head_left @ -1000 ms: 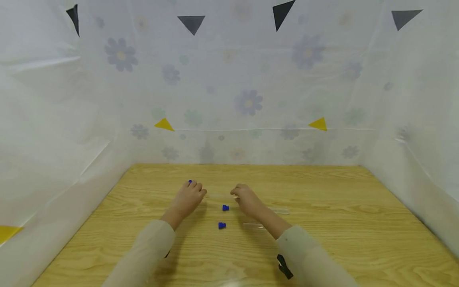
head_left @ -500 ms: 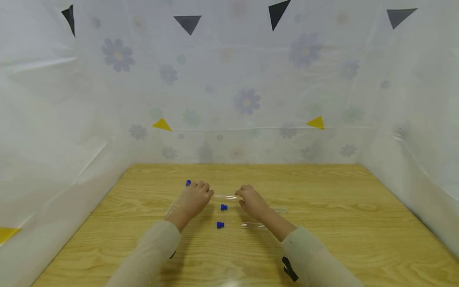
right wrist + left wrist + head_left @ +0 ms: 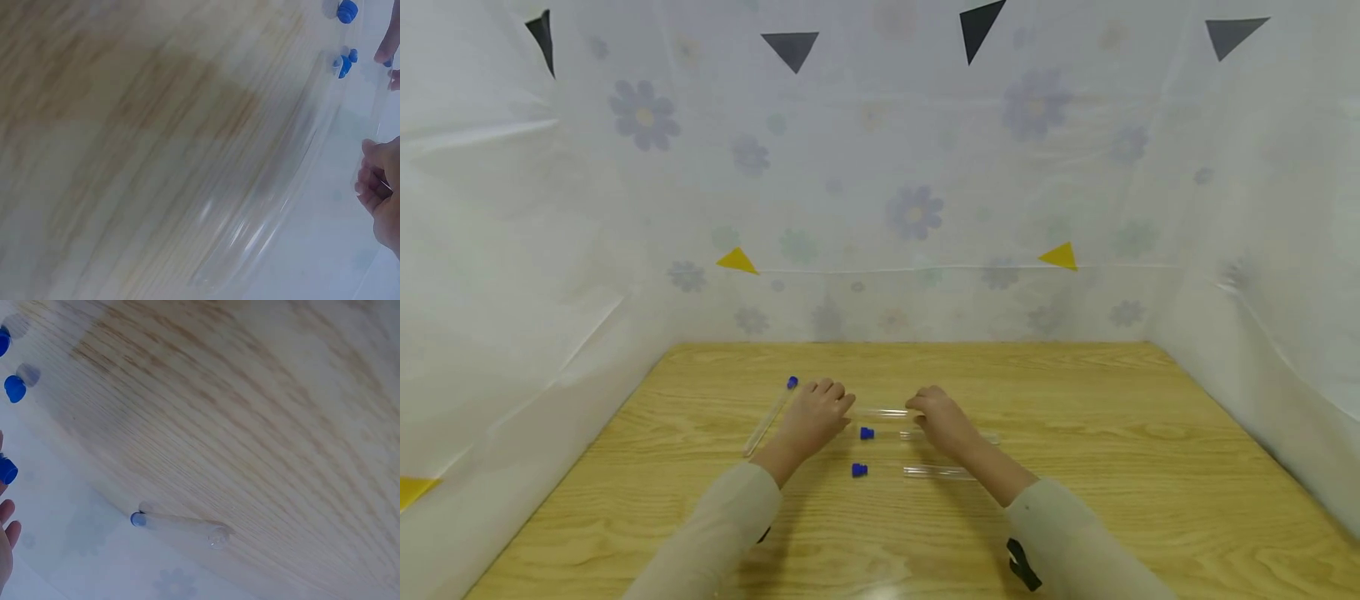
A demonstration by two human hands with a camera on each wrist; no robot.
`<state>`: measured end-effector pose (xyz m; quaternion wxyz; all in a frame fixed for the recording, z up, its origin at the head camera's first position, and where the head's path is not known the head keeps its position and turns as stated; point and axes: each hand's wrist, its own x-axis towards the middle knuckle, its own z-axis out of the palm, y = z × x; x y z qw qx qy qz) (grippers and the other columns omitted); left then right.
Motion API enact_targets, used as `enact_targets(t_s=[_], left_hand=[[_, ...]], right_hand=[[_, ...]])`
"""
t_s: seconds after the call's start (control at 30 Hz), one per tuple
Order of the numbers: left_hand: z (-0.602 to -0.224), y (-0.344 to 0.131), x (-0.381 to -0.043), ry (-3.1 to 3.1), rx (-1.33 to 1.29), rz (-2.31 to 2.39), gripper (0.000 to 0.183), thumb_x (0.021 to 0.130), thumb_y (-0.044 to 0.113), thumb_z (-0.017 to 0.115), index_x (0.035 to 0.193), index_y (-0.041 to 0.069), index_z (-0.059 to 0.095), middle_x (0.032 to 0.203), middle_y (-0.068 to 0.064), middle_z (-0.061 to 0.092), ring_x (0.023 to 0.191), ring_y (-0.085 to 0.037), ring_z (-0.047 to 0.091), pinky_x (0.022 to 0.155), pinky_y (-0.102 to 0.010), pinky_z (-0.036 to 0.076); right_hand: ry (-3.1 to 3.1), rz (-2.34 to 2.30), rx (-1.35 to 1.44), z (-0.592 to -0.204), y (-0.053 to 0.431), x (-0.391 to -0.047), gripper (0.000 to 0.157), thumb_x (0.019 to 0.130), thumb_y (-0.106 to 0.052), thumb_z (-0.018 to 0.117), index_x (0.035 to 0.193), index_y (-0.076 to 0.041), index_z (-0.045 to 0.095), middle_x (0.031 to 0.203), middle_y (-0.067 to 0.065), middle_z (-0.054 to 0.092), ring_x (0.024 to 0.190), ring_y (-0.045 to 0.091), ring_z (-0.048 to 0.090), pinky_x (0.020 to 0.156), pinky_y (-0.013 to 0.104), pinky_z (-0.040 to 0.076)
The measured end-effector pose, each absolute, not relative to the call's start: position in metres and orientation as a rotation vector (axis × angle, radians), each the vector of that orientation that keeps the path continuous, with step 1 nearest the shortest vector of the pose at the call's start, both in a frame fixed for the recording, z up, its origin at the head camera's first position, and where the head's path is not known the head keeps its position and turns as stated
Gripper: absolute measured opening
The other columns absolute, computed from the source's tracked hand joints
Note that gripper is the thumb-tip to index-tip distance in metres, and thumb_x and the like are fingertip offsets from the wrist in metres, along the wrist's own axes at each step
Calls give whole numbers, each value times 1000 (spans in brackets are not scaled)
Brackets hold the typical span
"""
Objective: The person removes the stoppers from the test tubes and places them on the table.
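Clear tube [image 3: 883,412] pinched in right hand [image 3: 946,421], left hand [image 3: 818,417] pinching blue cap [image 3: 8,470]; one capped tube [image 3: 769,422] done, two uncapped tubes [image 3: 934,472] remain.

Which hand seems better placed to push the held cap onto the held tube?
Probably the left hand: it pinches the blue cap, while the right hand holds the clear tube.

I see a loose, cream-coloured left sleeve [image 3: 718,521] and matching right sleeve [image 3: 1078,542], ending short of the bare left hand [image 3: 818,413] and right hand [image 3: 942,421]. A ragged black piece [image 3: 1022,565] edges the right sleeve, a black sliver [image 3: 764,535] the left.
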<state>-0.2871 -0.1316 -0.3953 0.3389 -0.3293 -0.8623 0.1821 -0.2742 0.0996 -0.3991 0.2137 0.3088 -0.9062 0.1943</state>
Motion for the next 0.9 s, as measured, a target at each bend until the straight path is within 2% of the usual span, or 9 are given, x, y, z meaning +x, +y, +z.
enact_targets(t_s=[0.2, 0.9], left_hand=[[-398, -133, -286, -2250, -880, 417, 32, 72, 42, 76, 92, 19, 66, 88, 4, 59, 83, -14, 55, 71, -26, 47], [-403, -133, -289, -2190, -998, 184, 25, 73, 36, 76, 86, 16, 69, 82, 3, 62, 78, -14, 57, 67, -26, 48]], right_hand=[[-2531, 571, 854, -400, 108, -272, 21, 73, 11, 68, 94, 5, 66, 89, 12, 64, 85, 24, 59, 74, 30, 53], [-2515, 513, 882, -396, 129, -267, 23, 72, 12, 69, 93, 3, 67, 89, 10, 64, 84, 25, 60, 72, 29, 53]])
